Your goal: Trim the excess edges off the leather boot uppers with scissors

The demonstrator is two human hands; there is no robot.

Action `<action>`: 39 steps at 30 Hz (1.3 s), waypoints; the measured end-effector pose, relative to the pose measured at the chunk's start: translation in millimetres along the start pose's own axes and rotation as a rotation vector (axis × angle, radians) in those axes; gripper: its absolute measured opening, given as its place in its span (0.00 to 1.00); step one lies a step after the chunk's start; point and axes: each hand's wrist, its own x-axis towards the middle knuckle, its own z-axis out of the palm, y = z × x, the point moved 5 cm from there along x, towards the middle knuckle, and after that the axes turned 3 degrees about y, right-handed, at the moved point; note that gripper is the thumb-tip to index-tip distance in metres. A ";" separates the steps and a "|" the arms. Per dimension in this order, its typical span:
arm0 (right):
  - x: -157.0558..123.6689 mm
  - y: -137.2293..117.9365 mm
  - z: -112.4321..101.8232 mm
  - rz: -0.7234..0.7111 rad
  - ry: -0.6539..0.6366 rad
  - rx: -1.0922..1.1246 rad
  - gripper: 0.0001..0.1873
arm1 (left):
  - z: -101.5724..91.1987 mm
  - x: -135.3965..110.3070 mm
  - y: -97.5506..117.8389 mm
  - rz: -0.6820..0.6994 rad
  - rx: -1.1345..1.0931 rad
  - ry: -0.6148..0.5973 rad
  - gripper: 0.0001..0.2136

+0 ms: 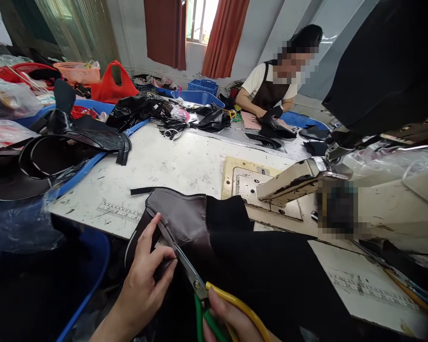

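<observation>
A pair of scissors with one green and one yellow handle is in my right hand, whose fingers are in the handles. The blades reach up and left to the edge of a dark brown leather piece with black fabric joined at its right. My left hand pinches the leather's left edge beside the blade tips, its index finger stretched along it. A black strip end sticks out at the piece's upper left corner. The piece drapes over the table's front edge.
The white table has ruler marks. A sewing machine stands at the right. Blue tubs with leather parts are at the left. Across the table a co-worker handles black pieces near another pair of scissors.
</observation>
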 end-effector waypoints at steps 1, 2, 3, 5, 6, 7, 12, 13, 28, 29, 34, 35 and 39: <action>2.0 1.8 0.7 0.000 -0.016 0.019 0.42 | 0.1 -0.4 0.3 0.002 -0.005 0.002 0.04; 4.1 3.4 1.6 0.003 -0.033 0.040 0.43 | 0.1 -0.8 0.4 0.003 -0.009 0.006 0.04; 6.2 4.6 2.6 0.007 -0.047 0.058 0.43 | 0.1 -1.0 0.4 0.002 -0.011 0.007 0.04; 9.5 5.2 4.0 0.007 -0.065 0.091 0.43 | -0.1 -1.1 0.1 -0.002 -0.013 0.012 0.04; 10.7 4.5 4.4 -0.002 -0.069 0.106 0.43 | -0.2 -1.1 -0.1 -0.004 -0.017 0.013 0.04; 11.5 3.2 4.8 -0.012 -0.073 0.119 0.42 | -0.1 -1.0 -0.4 -0.006 -0.023 0.011 0.04; 13.4 -2.7 7.0 -0.001 -0.083 0.195 0.41 | 0.5 -0.5 0.0 -0.009 -0.067 0.005 0.04; 14.1 -3.2 7.6 0.006 -0.084 0.214 0.41 | 0.6 -0.5 0.7 -0.014 -0.075 0.006 0.04; 41.2 -5.7 31.8 -0.044 -0.505 0.626 0.39 | 3.6 -4.5 7.2 -0.167 -0.362 -0.017 0.06; 43.4 -5.4 33.4 -0.064 -0.549 0.653 0.39 | 3.1 -4.6 7.7 -0.192 -0.390 -0.018 0.07; 49.5 -1.6 34.5 -0.099 -0.644 0.719 0.39 | -1.6 -4.7 7.9 -0.278 -0.474 0.010 0.07; 49.8 -0.9 33.7 -0.090 -0.639 0.717 0.39 | -2.2 -4.7 7.0 -0.284 -0.480 0.010 0.07; 49.3 -1.8 29.9 -0.036 -0.566 0.674 0.38 | -1.3 -4.1 3.9 -0.231 -0.472 -0.049 0.06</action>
